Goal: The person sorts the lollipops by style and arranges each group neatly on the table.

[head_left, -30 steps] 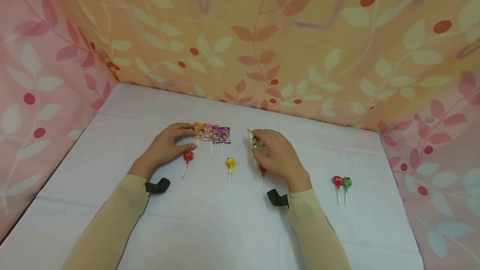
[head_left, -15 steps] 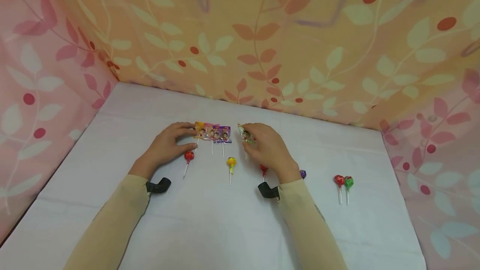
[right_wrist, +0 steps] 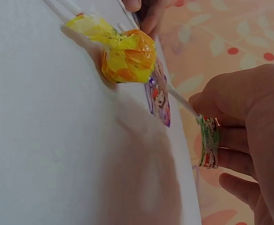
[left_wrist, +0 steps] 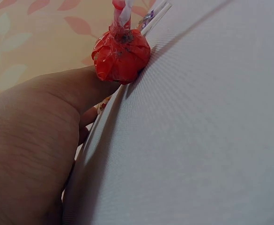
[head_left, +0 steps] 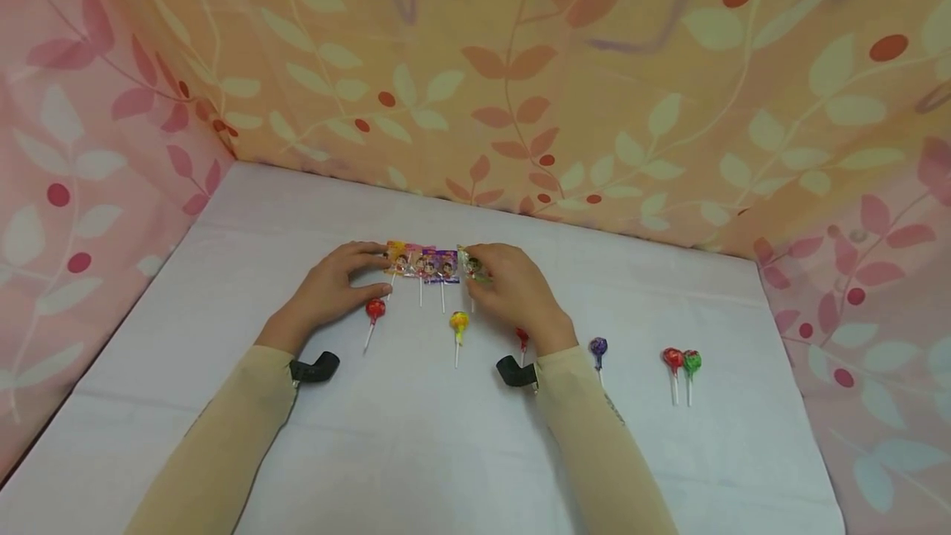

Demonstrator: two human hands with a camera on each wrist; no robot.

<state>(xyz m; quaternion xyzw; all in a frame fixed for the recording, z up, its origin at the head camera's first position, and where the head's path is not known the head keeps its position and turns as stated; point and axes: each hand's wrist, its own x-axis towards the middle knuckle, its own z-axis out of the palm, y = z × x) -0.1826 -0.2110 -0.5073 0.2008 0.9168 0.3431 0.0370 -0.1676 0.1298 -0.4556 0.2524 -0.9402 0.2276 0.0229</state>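
My right hand (head_left: 513, 287) pinches a flat lollipop in a clear-and-green wrapper (right_wrist: 208, 143), its white stick pointing toward me in the head view. Just left of it lies a row of flat-wrapped lollipops: a purple one (head_left: 449, 267), a pink one (head_left: 418, 261) and an orange one (head_left: 398, 255), overlapping one another. At the row's left end rests my left hand (head_left: 330, 287), fingers loosely bent, fingertips right at the orange wrapper. Its thumb is close to a round red lollipop (left_wrist: 120, 56).
A round yellow lollipop (head_left: 459, 323) lies in front of the row. Another red one (head_left: 522, 337) is partly hidden by my right wrist. To the right lie a purple lollipop (head_left: 598, 347), a red (head_left: 673, 358) and a green one (head_left: 693, 362). Patterned cloth (head_left: 505, 89) walls the white table.
My right hand has moved left with the green-wrapped lollipop, bringing it up beside the purple wrapper. The round purple lollipop has come into sight behind the right arm. The left hand stays put.
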